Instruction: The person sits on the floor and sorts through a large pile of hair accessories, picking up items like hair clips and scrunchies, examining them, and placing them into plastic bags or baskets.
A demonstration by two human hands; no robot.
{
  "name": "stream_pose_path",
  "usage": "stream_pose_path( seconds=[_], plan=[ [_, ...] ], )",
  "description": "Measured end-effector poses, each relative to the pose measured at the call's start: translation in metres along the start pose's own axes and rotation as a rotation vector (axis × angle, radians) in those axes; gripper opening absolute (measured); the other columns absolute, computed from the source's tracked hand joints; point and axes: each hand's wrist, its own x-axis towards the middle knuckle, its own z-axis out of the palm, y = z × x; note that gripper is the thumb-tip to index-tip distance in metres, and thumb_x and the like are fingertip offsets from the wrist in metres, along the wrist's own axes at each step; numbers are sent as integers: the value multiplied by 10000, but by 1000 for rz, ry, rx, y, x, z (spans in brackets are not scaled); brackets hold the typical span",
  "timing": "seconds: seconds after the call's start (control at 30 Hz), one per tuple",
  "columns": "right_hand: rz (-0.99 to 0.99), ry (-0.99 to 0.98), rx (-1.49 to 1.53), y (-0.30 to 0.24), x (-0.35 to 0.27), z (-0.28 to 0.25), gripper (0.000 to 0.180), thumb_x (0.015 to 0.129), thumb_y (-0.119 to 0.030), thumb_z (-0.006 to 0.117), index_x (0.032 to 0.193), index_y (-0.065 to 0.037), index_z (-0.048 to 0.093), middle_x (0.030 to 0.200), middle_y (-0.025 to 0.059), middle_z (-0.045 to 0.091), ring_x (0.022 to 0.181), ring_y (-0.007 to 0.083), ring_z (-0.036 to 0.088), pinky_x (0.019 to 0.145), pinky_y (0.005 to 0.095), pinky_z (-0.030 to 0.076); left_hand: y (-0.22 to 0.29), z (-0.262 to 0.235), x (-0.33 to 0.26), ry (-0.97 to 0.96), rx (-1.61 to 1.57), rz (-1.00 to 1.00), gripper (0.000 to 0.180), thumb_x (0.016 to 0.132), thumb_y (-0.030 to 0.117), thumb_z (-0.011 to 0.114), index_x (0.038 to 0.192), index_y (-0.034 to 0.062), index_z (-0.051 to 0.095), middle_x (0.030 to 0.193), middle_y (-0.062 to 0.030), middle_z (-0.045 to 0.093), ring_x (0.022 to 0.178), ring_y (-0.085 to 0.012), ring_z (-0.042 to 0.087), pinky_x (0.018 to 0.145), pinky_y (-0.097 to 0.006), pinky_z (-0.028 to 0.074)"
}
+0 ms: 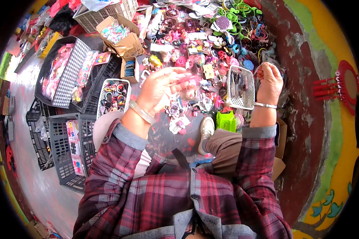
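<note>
a bent knee in tan trousers [227, 145] and a pale shoe [206, 133] are sitting nearest, just under both wrists, with a green plastic piece [226, 120] lying beside the shoe. the left hand [159, 89] is hovering above them, fingers curled around a small clear packet [191, 87] with something pink inside, pinching it at the fingertips; a pale bangle [141, 112] is ringing that wrist. the right hand [269, 81] is closing on the far rim of a small white mesh basket [241, 88], holding it tilted, dark clips showing inside; the packet is hanging just left of that basket, between the two hands. a heap of bright hair clips and bows [195, 55] is crowding the ground right under and beyond both grips, leaving little bare room. left of the left hand a white basket of hair ties [113, 95] is standing, with dark crates [68, 147] further left. right of the right hand a bare reddish floor [307, 119] is opening. farther off, a cardboard box [121, 38] and green hairbands [239, 20] are lying.
</note>
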Motion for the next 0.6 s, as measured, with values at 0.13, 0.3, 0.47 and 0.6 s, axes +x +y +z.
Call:
stream_pose_path(
  seconds=[0.13,0.3,0.47,0.6],
  plan=[
    [160,-467,-535,-4,-6,-4,79,780,-45,581,822,-3,634,691,42,607,644,86,555,615,227,447,5,-10,2,33,-56,59,252,872,15,427,1087,-106,473,1099,-219,536,1039,-281,548,871,-357,486],
    [-100,-607,-911,0,-24,21,165,710,-86,596,863,-58,651,806,140,635,759,221,627,684,273,469,8,-4,-1,33,-59,49,245,877,13,415,1084,-105,474,1115,-220,524,1052,-285,539,874,-359,487],
    [-455,-546,-736,20,-18,25,148,741,-74,580,870,-65,652,627,56,624,566,196,607,558,272,466,4,-4,0,-5,23,42,246,881,33,427,1083,-96,483,1095,-212,541,1032,-283,551,882,-366,480],
    [172,-457,-702,2,-29,33,202,716,-26,587,900,-75,655,792,84,647,718,212,634,670,284,491,4,-1,-2,-8,-3,15,249,884,50,438,1082,-92,489,1087,-207,547,1025,-274,557,886,-365,477]
  ],
)
